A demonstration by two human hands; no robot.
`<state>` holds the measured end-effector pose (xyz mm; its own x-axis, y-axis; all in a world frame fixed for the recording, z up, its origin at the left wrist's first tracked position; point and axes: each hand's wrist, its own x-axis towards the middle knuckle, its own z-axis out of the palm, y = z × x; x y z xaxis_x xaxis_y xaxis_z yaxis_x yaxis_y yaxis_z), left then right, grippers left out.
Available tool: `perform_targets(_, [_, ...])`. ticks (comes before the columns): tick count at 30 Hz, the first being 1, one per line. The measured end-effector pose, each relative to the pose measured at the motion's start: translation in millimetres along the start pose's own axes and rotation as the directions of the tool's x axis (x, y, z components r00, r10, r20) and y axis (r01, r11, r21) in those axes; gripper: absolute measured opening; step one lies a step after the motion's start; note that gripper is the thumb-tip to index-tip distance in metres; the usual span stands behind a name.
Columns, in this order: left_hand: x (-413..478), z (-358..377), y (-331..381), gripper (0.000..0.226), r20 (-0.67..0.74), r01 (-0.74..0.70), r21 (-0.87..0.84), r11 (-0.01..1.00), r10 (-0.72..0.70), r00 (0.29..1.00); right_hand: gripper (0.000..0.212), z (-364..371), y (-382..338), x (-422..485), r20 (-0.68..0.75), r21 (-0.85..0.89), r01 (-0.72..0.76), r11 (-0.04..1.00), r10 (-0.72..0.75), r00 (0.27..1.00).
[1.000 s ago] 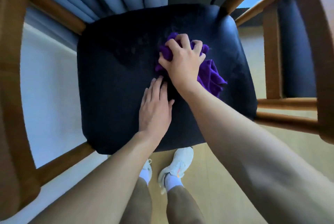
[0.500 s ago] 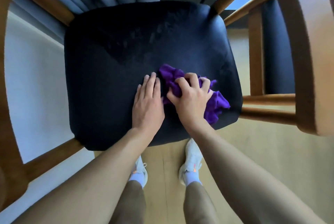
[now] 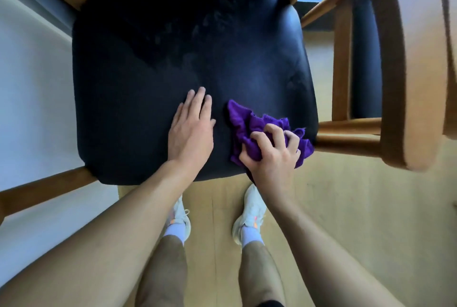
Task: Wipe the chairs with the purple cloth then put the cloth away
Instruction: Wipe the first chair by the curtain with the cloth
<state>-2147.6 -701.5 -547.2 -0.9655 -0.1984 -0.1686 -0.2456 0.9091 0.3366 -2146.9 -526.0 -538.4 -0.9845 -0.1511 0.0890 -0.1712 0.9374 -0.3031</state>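
On the near right corner of the black padded chair seat (image 3: 173, 46) lies the purple cloth (image 3: 249, 123), crumpled into deep folds, one edge spilling past the seat's rim. The person's right hand (image 3: 272, 155) clutches it with curled fingers. The left hand (image 3: 190, 133) rests flat on the seat just beside it, fingers straight, holding nothing. A second chair (image 3: 405, 84) of tan wood stands at right on the pale wooden floor (image 3: 346, 207).

light: soft, even daylight | sheen: chair seat (image 3: 259, 79) | edges: fisheye-bent, blurred
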Motion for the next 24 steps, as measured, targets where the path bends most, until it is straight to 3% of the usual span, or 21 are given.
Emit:
perform_targets(6, [-39, 20, 26, 0.048, -0.036, -0.137, 0.019, 0.99, 0.138, 0.99, 0.028, 21, -30, 95, -0.001, 0.021, -0.186, 0.982, 0.186, 0.983])
perform_targets(11, [-42, 26, 30, 0.044, -0.083, -0.164, 0.032, 0.986, 0.166, 0.983, 0.028, 16, 0, 39, -0.085, 0.032, -0.115, 0.993, 0.117, 0.989])
perform_targets(20, [-48, 35, 45, 0.041, -0.051, -0.302, 0.022, 0.953, 0.303, 0.952, 0.025, 6, 20, -29, -0.13, 0.215, -0.306, 0.927, 0.338, 0.932])
perform_targets(24, [-46, 34, 41, 0.045, -0.051, -0.337, 0.056, 0.94, 0.339, 0.939, 0.023, 9, 29, 3, -0.215, 0.306, -0.436, 0.846, 0.508, 0.834])
